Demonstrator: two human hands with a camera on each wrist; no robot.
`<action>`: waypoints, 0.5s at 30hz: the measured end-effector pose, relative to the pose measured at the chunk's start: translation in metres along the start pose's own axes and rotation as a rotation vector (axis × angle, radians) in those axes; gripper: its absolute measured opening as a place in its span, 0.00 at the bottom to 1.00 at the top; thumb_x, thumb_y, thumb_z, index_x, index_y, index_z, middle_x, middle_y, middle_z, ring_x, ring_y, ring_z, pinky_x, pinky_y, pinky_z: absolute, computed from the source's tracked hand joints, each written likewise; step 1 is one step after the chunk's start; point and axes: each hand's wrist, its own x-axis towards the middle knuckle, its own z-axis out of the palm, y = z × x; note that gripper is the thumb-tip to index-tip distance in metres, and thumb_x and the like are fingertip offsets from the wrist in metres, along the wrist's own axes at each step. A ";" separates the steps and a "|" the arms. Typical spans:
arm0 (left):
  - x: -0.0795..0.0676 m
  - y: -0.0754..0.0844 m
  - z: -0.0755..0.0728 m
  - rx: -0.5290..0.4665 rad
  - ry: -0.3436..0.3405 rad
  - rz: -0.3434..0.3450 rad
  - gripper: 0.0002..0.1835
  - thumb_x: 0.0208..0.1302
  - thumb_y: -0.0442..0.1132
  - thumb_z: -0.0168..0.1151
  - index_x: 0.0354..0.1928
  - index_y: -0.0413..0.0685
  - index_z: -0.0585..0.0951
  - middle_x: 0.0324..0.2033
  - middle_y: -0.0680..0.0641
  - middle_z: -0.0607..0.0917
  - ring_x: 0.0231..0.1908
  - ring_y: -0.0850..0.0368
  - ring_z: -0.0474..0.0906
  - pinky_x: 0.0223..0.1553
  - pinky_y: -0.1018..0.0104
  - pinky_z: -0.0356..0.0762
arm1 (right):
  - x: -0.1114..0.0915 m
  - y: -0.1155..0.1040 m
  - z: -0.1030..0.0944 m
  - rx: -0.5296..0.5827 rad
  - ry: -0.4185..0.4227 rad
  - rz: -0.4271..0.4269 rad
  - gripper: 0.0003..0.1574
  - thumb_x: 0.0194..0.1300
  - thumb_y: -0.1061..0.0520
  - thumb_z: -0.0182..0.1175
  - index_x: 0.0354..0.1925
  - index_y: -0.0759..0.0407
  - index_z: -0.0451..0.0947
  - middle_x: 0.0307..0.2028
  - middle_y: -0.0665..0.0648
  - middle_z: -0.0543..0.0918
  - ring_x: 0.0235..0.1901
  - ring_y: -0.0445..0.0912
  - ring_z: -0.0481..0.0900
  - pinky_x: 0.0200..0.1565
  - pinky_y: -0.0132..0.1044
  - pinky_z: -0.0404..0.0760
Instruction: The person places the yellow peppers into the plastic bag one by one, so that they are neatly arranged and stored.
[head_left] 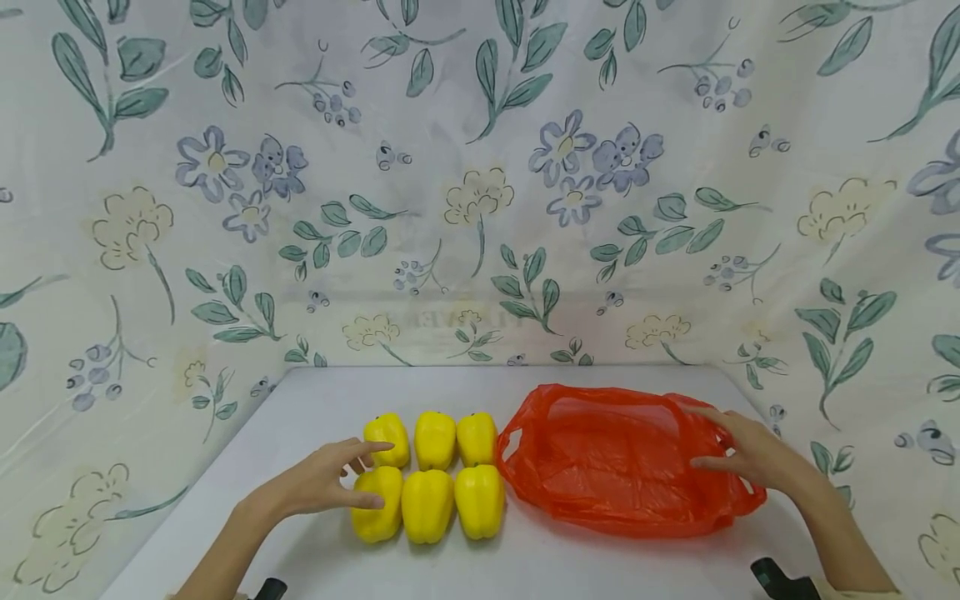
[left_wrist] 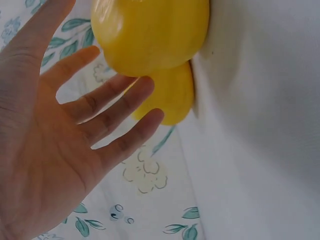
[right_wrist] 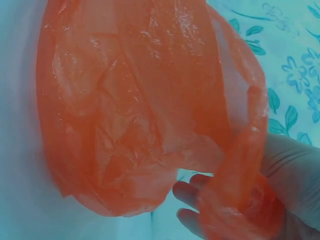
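Several yellow bell peppers (head_left: 427, 506) stand on the white table in two rows. At their left end is my left hand (head_left: 318, 479), fingers spread, with thumb and index finger overlapping the leftmost peppers in the head view. The left wrist view shows the palm and parted fingers beside a yellow pepper (left_wrist: 150, 35); contact is unclear. A red plastic bag (head_left: 600, 467) lies to the right of the peppers, its mouth spread wide. My right hand (head_left: 742, 446) is at its right handle (right_wrist: 240, 165), thumb and index finger apart. Some of its fingers are hidden behind the plastic.
The white table (head_left: 315, 567) runs back to a curtain (head_left: 480, 250) printed with leaves and flowers, which also hangs at both sides. The bag's left handle (head_left: 513, 443) lies close to the nearest peppers. Dark devices (head_left: 780, 579) show near both wrists.
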 end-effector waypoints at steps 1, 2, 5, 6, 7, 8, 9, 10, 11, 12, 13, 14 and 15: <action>0.000 0.000 0.001 -0.012 -0.014 -0.003 0.41 0.55 0.61 0.70 0.68 0.53 0.71 0.46 0.51 0.80 0.45 0.55 0.76 0.46 0.50 0.80 | 0.000 0.001 0.000 0.003 -0.001 -0.003 0.51 0.53 0.44 0.73 0.70 0.56 0.64 0.53 0.66 0.77 0.49 0.55 0.77 0.34 0.38 0.87; 0.001 0.001 0.001 -0.028 -0.028 -0.007 0.41 0.54 0.60 0.70 0.68 0.52 0.71 0.47 0.50 0.80 0.46 0.54 0.75 0.46 0.49 0.79 | -0.001 0.002 0.000 0.003 -0.002 -0.009 0.50 0.53 0.45 0.73 0.69 0.57 0.65 0.54 0.67 0.76 0.49 0.56 0.77 0.34 0.38 0.87; 0.002 0.002 0.002 -0.052 -0.070 -0.013 0.42 0.53 0.59 0.72 0.68 0.52 0.70 0.51 0.49 0.80 0.48 0.52 0.74 0.47 0.47 0.78 | -0.001 0.003 0.001 0.013 -0.015 -0.012 0.49 0.53 0.46 0.73 0.68 0.57 0.66 0.57 0.69 0.75 0.52 0.58 0.76 0.34 0.37 0.87; 0.002 0.002 0.002 -0.058 -0.083 -0.013 0.43 0.52 0.59 0.73 0.69 0.52 0.70 0.53 0.49 0.80 0.49 0.51 0.73 0.47 0.46 0.77 | 0.000 0.004 0.001 0.018 -0.023 -0.011 0.50 0.52 0.46 0.73 0.69 0.57 0.65 0.58 0.69 0.75 0.52 0.59 0.76 0.35 0.37 0.87; 0.002 0.003 0.002 -0.061 -0.096 -0.016 0.44 0.51 0.59 0.73 0.69 0.52 0.70 0.55 0.49 0.80 0.50 0.51 0.73 0.48 0.47 0.77 | 0.000 0.004 0.001 0.028 -0.034 -0.010 0.51 0.53 0.47 0.73 0.69 0.58 0.64 0.58 0.70 0.75 0.52 0.59 0.76 0.35 0.37 0.87; 0.001 0.003 0.002 -0.062 -0.110 -0.018 0.44 0.51 0.59 0.74 0.69 0.51 0.70 0.56 0.49 0.79 0.50 0.51 0.73 0.48 0.46 0.76 | 0.001 0.004 0.001 0.039 -0.046 -0.005 0.52 0.52 0.47 0.73 0.70 0.59 0.63 0.58 0.69 0.75 0.52 0.59 0.76 0.36 0.38 0.87; 0.001 0.003 0.003 -0.051 -0.122 -0.022 0.45 0.50 0.59 0.74 0.69 0.51 0.70 0.58 0.49 0.79 0.50 0.51 0.73 0.49 0.47 0.76 | 0.002 0.003 0.001 0.052 -0.060 -0.002 0.53 0.52 0.47 0.73 0.71 0.60 0.62 0.59 0.70 0.75 0.53 0.59 0.76 0.37 0.38 0.87; 0.000 0.003 0.003 -0.040 -0.131 -0.029 0.46 0.49 0.60 0.74 0.69 0.52 0.69 0.59 0.50 0.78 0.51 0.51 0.73 0.50 0.47 0.76 | 0.003 0.003 0.001 0.066 -0.072 0.000 0.54 0.52 0.48 0.73 0.71 0.61 0.60 0.60 0.70 0.74 0.53 0.59 0.76 0.38 0.39 0.87; -0.001 0.003 0.003 -0.031 -0.141 -0.036 0.47 0.48 0.60 0.75 0.70 0.52 0.69 0.60 0.50 0.77 0.51 0.51 0.73 0.51 0.47 0.75 | 0.004 0.003 0.001 0.077 -0.082 0.003 0.55 0.53 0.49 0.73 0.72 0.61 0.59 0.60 0.70 0.74 0.54 0.60 0.76 0.39 0.39 0.87; -0.001 0.002 0.003 -0.023 -0.149 -0.044 0.48 0.47 0.60 0.75 0.70 0.52 0.68 0.61 0.50 0.77 0.51 0.51 0.73 0.52 0.47 0.75 | 0.005 0.002 0.001 0.086 -0.090 0.007 0.56 0.53 0.49 0.73 0.73 0.61 0.58 0.61 0.70 0.74 0.54 0.60 0.76 0.39 0.39 0.87; -0.002 0.002 0.004 -0.016 -0.153 -0.050 0.49 0.46 0.60 0.76 0.70 0.52 0.68 0.62 0.49 0.76 0.52 0.51 0.73 0.53 0.46 0.75 | 0.006 0.002 0.001 0.093 -0.095 0.011 0.57 0.52 0.50 0.73 0.73 0.61 0.57 0.61 0.70 0.73 0.54 0.60 0.75 0.40 0.40 0.87; -0.002 0.002 0.004 -0.013 -0.157 -0.052 0.50 0.45 0.60 0.76 0.70 0.53 0.67 0.64 0.48 0.75 0.54 0.49 0.73 0.55 0.44 0.75 | 0.006 0.002 0.001 0.095 -0.097 0.015 0.57 0.52 0.50 0.74 0.73 0.61 0.56 0.61 0.70 0.73 0.54 0.60 0.76 0.40 0.40 0.87; -0.002 0.002 0.005 -0.014 -0.159 -0.051 0.51 0.44 0.60 0.77 0.71 0.53 0.67 0.65 0.47 0.74 0.56 0.48 0.73 0.57 0.42 0.74 | 0.006 0.002 0.001 0.097 -0.095 0.019 0.58 0.52 0.51 0.74 0.74 0.60 0.55 0.61 0.70 0.73 0.55 0.60 0.76 0.40 0.40 0.87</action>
